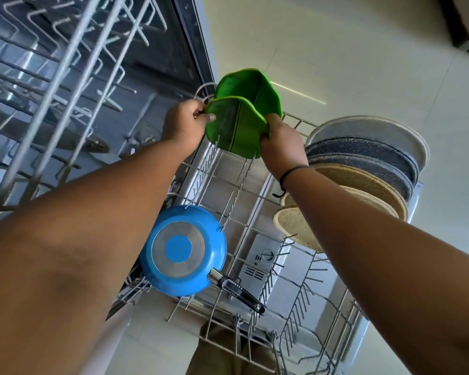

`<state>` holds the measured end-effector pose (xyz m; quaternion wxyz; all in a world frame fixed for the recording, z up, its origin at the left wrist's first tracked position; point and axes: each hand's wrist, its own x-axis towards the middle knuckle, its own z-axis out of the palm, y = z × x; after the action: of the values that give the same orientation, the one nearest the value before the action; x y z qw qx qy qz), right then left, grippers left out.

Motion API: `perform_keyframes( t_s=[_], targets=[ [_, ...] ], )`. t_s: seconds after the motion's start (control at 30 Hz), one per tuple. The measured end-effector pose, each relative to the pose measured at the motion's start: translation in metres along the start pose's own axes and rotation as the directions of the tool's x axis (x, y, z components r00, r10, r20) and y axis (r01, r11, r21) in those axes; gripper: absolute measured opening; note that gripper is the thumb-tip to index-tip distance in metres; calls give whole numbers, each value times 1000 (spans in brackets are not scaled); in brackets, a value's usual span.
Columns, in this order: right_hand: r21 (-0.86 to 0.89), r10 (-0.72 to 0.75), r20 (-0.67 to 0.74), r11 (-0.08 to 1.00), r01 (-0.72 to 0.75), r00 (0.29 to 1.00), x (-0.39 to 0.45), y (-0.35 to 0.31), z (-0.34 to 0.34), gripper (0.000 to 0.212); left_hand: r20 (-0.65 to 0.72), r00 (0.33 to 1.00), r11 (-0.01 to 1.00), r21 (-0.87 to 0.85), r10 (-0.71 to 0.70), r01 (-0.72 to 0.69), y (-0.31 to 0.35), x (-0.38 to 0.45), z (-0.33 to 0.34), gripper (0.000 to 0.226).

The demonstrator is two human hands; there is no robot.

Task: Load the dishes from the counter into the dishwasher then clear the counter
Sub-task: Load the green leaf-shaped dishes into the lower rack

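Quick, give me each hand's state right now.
Left hand: pinching the edge of the front green leaf-shaped plate.
Right hand: gripping the opposite edge of the same plate, above the lower dishwasher rack.

Both bare arms stretched forward, nearly parallel. Left hand (186, 123) pinching with thumb and curled fingers; right hand (280, 147) curled in a grip, a dark band around its wrist.
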<state>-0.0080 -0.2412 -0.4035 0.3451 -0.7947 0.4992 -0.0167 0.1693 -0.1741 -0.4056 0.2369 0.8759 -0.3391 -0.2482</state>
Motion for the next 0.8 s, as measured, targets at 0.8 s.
perform_keyframes(
  t_s=[0.8],
  targets=[
    [-407, -246, 514, 773, 486, 822, -309, -77, -52, 69, 176, 984, 969, 243, 3, -46, -11, -385, -151, 72]
  ],
)
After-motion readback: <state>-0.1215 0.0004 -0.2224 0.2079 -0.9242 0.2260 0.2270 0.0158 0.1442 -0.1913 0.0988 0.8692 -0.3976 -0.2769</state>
